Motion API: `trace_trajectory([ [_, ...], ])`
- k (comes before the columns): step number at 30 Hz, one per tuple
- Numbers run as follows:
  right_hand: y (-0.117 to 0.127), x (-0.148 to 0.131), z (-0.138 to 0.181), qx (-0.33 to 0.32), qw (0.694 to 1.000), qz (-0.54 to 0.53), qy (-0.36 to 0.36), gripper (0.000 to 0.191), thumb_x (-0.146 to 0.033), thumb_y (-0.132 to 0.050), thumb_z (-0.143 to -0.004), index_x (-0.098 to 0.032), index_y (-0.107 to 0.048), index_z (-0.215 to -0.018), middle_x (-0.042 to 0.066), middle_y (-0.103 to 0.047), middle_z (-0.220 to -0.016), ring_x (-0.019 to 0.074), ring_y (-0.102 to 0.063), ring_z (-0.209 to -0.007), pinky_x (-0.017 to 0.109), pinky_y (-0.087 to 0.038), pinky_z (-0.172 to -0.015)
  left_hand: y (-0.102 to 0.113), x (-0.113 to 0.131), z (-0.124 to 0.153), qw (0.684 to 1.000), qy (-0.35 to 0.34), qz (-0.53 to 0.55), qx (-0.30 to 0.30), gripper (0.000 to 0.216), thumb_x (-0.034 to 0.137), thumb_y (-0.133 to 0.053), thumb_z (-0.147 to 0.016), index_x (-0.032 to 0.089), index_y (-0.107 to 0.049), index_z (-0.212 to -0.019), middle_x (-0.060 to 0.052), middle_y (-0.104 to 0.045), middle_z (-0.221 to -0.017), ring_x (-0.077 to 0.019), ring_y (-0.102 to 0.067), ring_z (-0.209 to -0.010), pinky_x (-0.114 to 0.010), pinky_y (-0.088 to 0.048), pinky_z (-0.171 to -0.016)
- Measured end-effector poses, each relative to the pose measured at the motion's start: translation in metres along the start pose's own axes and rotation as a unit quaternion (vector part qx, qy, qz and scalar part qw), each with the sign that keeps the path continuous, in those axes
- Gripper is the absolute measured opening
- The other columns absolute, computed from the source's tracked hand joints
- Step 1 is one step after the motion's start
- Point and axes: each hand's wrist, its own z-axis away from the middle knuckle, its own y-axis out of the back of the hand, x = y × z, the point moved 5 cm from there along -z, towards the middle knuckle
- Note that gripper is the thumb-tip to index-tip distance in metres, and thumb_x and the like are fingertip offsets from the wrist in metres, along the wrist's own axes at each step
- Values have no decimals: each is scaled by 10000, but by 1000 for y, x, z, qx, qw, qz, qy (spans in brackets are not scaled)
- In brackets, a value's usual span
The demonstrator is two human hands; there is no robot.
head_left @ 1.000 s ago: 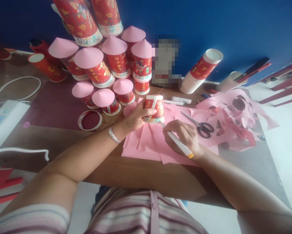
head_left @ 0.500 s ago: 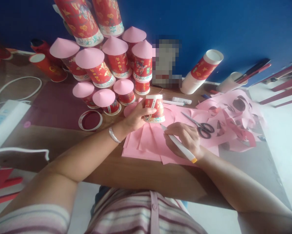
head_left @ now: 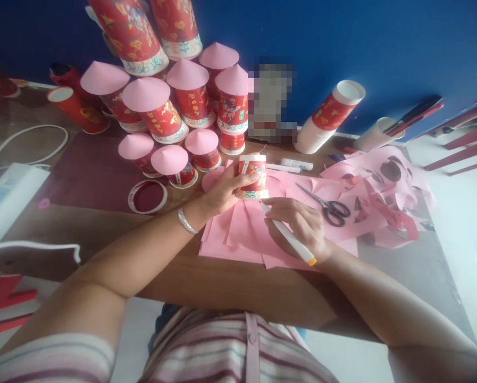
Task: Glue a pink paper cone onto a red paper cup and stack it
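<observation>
The left hand keeps its fingers curled round the cup, which stands mouth-down on the pink paper near the middle of the table and has hardly shifted. The right hand, pinching a white pen, has edged a little toward the cup, with the tip now at the rim's near side. This looks like marking round the rim, partway done. The cup is glossy printed red paper and the sheets are matt and flat. Steel scissors lie beside curled offcuts toward the right edge.
</observation>
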Motion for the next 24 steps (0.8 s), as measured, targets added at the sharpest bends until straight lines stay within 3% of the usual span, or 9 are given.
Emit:
trace_trajectory([
  [5, -2, -1, 0, -4, 1000, -5, 20, 290, -32, -689, -907, -192, -636, -1143, 66, -765, -916, 234, -816, -923, 342, -700, -756, -1, 0, 1, 1000, 10, -3, 18, 343, 358, -873, -763, 187, -677, -986, -9, -671, -876, -151, -647, -804, -295, -548, -771],
  [24, -4, -1, 0, -14, 1000, -15, 20, 290, -35, -681, -925, -203, -620, -1154, 69, -746, -943, 229, -801, -962, 349, -697, -774, -4, 4, 3, 1000, 4, -9, 17, 264, 342, -824, -768, 195, -669, -923, -4, -656, -809, -154, -625, -753, -286, -534, -707],
])
